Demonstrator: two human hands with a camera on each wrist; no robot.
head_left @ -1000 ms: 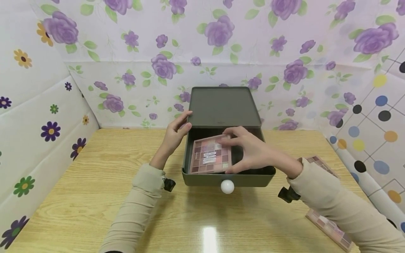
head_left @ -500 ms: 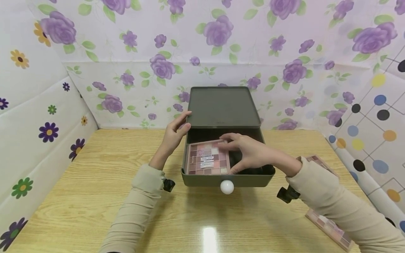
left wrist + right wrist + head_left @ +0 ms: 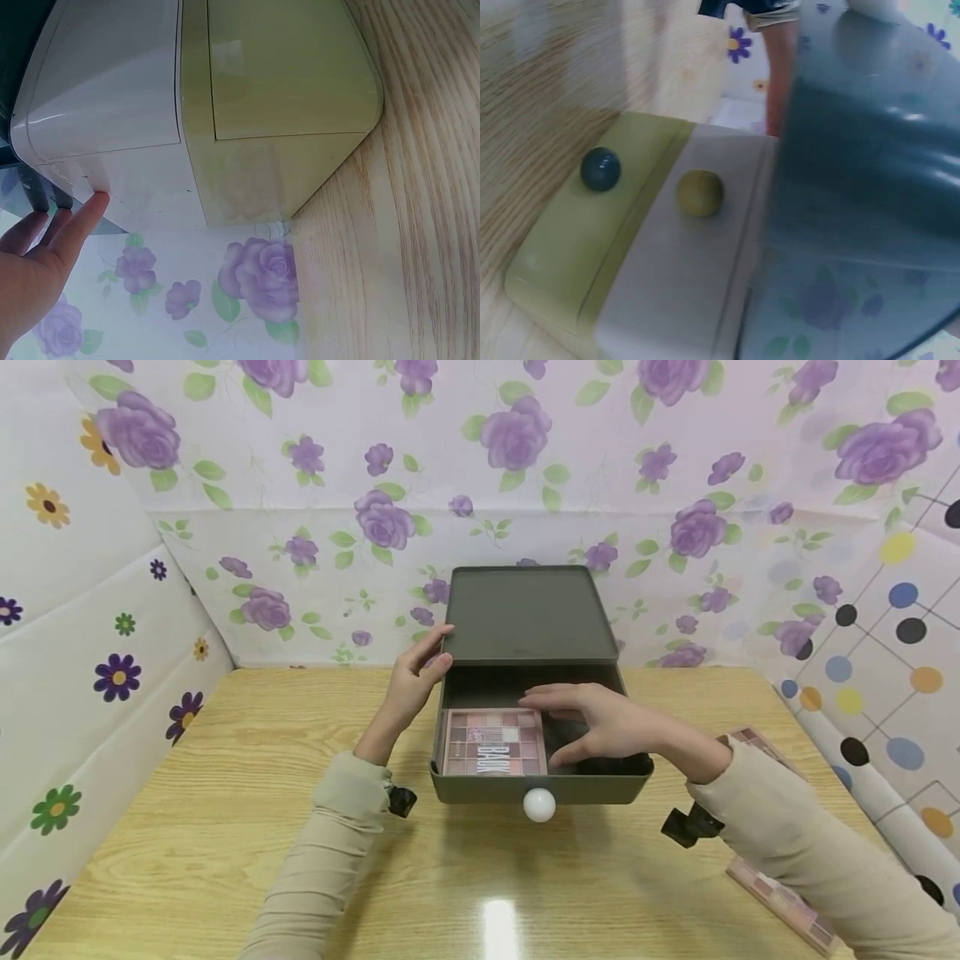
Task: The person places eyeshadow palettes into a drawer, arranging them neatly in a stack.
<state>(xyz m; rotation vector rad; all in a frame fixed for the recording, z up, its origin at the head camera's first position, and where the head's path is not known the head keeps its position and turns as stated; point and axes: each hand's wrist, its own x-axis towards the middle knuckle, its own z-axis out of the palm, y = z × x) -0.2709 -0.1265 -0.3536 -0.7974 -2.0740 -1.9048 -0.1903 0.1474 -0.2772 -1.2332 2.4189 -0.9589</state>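
An eyeshadow palette [image 3: 495,743] lies flat in the left part of the pulled-out dark grey drawer [image 3: 585,789]. Just over the palette's right edge hovers my right hand [image 3: 607,722], thumb and fingers spread apart, apparently holding nothing. My left hand [image 3: 415,677] touches the left side of the dark-topped drawer unit [image 3: 532,614]. In the left wrist view, a fingertip of that left hand [image 3: 52,255] rests against the white tier [image 3: 112,180]. The right half of the drawer's inside is partly hidden by my right hand.
Two more palettes lie at the table's right: one palette [image 3: 765,750] further back, another palette [image 3: 783,902] nearer, both partly covered by the right sleeve. A white knob [image 3: 539,805] juts from the drawer front. Lower tiers bear a yellow knob [image 3: 700,193] and dark knob [image 3: 601,169].
The palette has gone from tilted to flat in the drawer, shifting slightly toward its front. My right hand's fingers have let go and moved slightly right. My left hand has stayed put.
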